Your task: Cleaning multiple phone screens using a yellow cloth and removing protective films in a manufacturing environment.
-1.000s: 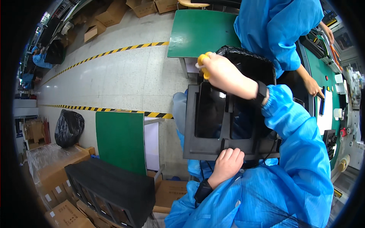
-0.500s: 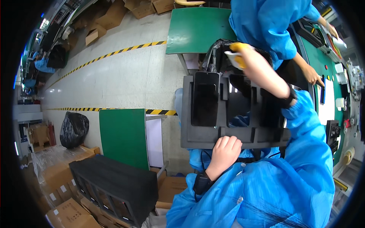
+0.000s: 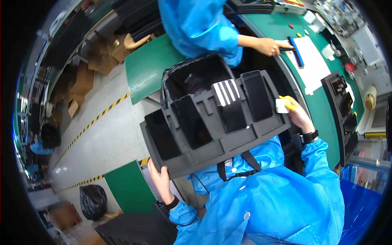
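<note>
I hold a black foam tray [image 3: 212,134] in front of my chest, tilted, with several dark phones lying in its slots. My left hand [image 3: 160,179] grips its lower left corner from beneath. My right hand [image 3: 297,116], with yellow finger covers, holds the tray's right edge and pinches a small white piece [image 3: 281,106] there. One middle phone [image 3: 228,93] shows bright white reflection stripes.
A black lined bin [image 3: 192,75] stands just behind the tray. A co-worker in a blue coat works at the green bench [image 3: 322,110], one hand [image 3: 269,46] on a blue-handled tool over a white sheet. Another black tray [image 3: 342,108] lies on the bench at right. Cardboard boxes sit far left.
The tray has swung right and tilted toward the bench. My right hand slid from the tray's top edge to its right edge. My left hand stays under the lower left corner.
</note>
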`<action>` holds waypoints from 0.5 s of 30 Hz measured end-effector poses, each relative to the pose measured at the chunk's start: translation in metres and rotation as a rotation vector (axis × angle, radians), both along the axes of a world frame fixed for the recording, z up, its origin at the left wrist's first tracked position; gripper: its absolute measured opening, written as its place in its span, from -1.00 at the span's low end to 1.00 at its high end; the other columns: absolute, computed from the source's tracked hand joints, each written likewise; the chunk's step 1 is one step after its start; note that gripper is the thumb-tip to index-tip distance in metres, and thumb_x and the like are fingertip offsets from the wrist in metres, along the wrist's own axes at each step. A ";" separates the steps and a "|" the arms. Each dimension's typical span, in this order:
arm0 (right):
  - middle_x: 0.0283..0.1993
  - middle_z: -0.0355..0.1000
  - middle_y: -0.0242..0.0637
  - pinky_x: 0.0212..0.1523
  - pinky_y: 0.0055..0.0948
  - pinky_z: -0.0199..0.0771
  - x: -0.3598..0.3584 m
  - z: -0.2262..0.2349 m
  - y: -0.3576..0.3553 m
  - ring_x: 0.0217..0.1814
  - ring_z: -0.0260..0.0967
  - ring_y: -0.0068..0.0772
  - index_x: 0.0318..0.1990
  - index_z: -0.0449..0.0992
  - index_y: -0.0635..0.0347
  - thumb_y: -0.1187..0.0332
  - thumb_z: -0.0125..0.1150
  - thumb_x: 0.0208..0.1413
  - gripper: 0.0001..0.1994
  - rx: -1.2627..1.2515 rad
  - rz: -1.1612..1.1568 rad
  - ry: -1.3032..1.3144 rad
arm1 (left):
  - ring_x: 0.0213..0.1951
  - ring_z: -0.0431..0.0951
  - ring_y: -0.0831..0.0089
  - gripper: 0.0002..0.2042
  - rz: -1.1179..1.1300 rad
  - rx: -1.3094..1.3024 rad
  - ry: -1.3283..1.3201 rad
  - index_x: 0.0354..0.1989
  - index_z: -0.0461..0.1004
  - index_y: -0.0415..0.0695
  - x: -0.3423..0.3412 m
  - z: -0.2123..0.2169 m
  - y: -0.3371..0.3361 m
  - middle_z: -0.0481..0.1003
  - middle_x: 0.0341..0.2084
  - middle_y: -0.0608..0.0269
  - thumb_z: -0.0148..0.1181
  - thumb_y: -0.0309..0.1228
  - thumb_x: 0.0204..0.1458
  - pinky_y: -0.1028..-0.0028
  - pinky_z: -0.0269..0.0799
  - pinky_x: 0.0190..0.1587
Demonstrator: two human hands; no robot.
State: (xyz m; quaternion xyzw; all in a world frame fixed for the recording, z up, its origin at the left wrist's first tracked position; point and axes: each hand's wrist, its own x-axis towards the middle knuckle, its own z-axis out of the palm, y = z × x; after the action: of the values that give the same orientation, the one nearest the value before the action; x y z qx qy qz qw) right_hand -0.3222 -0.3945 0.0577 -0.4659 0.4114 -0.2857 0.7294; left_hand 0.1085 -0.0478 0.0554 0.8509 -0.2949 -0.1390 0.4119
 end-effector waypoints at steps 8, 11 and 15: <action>-0.02 0.45 -0.34 0.16 -0.51 0.27 -0.023 -0.002 0.014 0.06 0.34 -0.53 0.27 0.24 0.30 0.31 0.14 0.21 -0.48 -0.237 -0.021 0.052 | 0.04 0.40 0.31 -0.41 0.007 -0.156 0.130 0.15 0.31 -0.43 -0.049 0.033 -0.018 0.40 0.04 0.06 -0.06 -0.61 -0.22 0.45 0.24 0.12; -0.03 0.44 -0.36 0.09 -0.52 0.30 -0.032 0.028 0.037 -0.01 0.34 -0.57 0.25 0.27 0.31 0.34 0.14 0.21 -0.52 -0.269 -0.067 0.085 | 0.06 0.42 0.29 -0.37 -0.022 -0.259 0.114 0.18 0.28 -0.44 -0.041 0.034 -0.004 0.40 0.05 0.03 -0.07 -0.61 -0.24 0.42 0.28 0.14; 0.13 0.39 -0.18 0.17 -0.44 0.25 -0.095 0.052 0.106 0.17 0.29 -0.41 -0.07 0.50 0.29 0.43 0.12 0.18 -0.80 -0.345 -0.438 0.079 | 0.15 0.36 0.21 -0.32 -0.218 -0.291 0.282 0.19 0.26 -0.42 -0.049 0.068 -0.066 0.34 0.13 -0.02 -0.10 -0.61 -0.30 0.37 0.16 0.25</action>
State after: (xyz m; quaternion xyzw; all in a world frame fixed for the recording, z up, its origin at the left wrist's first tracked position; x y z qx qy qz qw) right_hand -0.4176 -0.2883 0.1100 -0.4941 0.4757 -0.4840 0.5435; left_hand 0.0598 -0.1138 0.1238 0.7177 -0.3417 -0.2560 0.5501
